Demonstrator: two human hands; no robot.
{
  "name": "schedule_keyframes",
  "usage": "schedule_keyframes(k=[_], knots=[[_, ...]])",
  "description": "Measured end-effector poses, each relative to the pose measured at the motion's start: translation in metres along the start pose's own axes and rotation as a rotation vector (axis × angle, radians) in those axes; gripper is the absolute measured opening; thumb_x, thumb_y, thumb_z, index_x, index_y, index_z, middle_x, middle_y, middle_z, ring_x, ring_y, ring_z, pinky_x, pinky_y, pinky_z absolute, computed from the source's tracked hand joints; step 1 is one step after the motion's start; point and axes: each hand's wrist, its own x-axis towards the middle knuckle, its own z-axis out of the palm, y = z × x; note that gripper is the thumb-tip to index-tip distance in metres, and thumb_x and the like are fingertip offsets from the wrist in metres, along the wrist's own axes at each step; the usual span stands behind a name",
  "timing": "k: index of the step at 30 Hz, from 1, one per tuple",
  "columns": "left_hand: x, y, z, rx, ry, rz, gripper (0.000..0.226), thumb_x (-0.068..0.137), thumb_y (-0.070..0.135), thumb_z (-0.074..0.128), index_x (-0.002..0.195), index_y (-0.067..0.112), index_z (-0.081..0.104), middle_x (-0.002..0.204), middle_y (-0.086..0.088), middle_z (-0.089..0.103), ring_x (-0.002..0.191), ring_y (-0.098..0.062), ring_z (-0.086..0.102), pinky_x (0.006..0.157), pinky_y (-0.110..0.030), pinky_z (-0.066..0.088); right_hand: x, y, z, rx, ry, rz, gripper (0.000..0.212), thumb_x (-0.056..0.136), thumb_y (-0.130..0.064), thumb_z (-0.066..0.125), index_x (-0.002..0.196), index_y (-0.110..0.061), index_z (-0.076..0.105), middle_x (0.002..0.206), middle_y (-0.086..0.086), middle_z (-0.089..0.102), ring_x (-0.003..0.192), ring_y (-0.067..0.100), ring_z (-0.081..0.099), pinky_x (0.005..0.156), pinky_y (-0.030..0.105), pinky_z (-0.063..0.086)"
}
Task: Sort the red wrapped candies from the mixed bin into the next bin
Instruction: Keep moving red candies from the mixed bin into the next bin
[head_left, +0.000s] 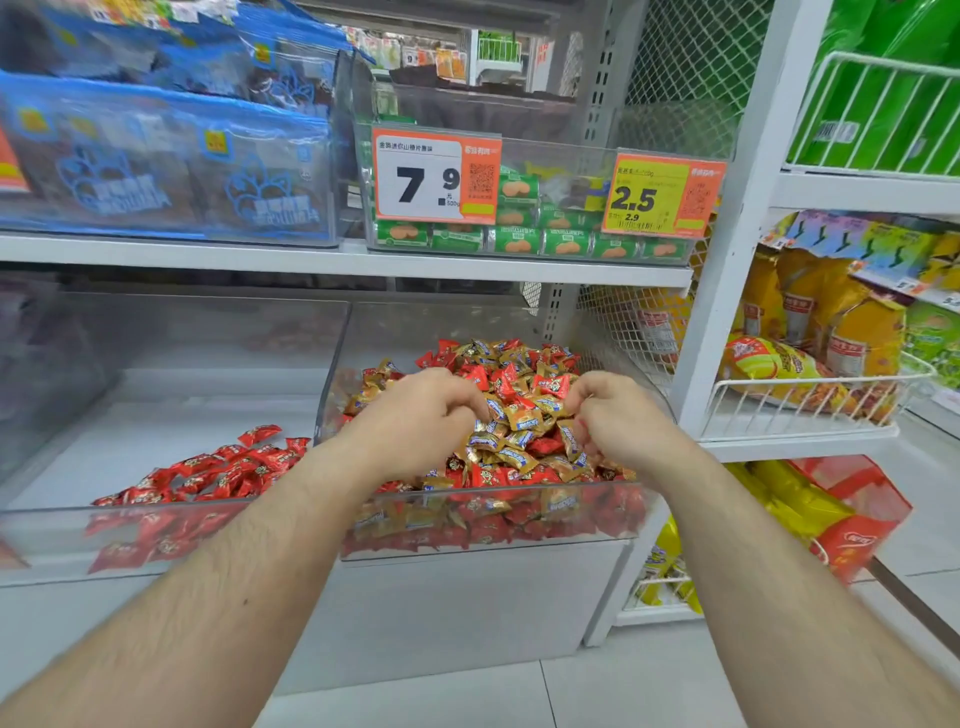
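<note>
White shop shelving carries two clear bins side by side. Red wrapped candies (506, 387) lie jumbled with gold ones in the mixed bin (488, 512), pointing every way with no common long axis. Both hands dig into that heap: the left hand (421, 415) has its fingers curled down among the wrappers, and the right hand (615, 415) likewise, though what either grip clamps is hidden. Left of the left grip, the next bin (47, 519) holds a loose pile of red candies (223, 467) near its front wall. Above the grips, orange price tags (435, 176) hang on an upper bin of green packets (519, 239).
</note>
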Motion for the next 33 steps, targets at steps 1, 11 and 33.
schedule_keyframes(k=[1,11,33], knots=[[0.002,0.001,0.004,0.093,-0.040,0.005,0.020,0.093,0.026,0.052,0.085,0.036,0.068,0.093,0.008,0.054,0.089,-0.011,0.054,0.078,-0.028,0.045,-0.001,-0.005,0.003,-0.085,-0.051,0.037,0.024,0.089,0.000,0.042,0.077,-0.014,0.058,0.073,0.004,0.058,0.068,0.021,0.051,0.066,0.031,0.042],[0.022,0.012,0.027,0.525,-0.345,-0.065,0.032,0.080,0.067,0.063,0.101,0.044,0.071,0.102,0.003,0.039,0.109,-0.022,0.044,0.093,-0.036,0.041,0.002,-0.021,0.036,-0.584,-0.321,0.163,0.035,0.074,-0.040,0.068,0.065,-0.014,0.046,0.059,-0.001,0.044,0.052,0.019,0.041,0.053,0.026,0.034],[0.004,0.013,0.018,0.092,-0.157,-0.061,0.026,0.096,0.020,0.042,0.098,0.033,0.064,0.087,0.014,0.058,0.076,-0.007,0.055,0.064,-0.026,0.044,-0.004,0.001,0.005,-0.245,0.004,0.013,0.032,0.086,-0.011,0.048,0.093,-0.033,0.070,0.095,-0.006,0.067,0.065,0.014,0.060,0.057,0.024,0.046]])
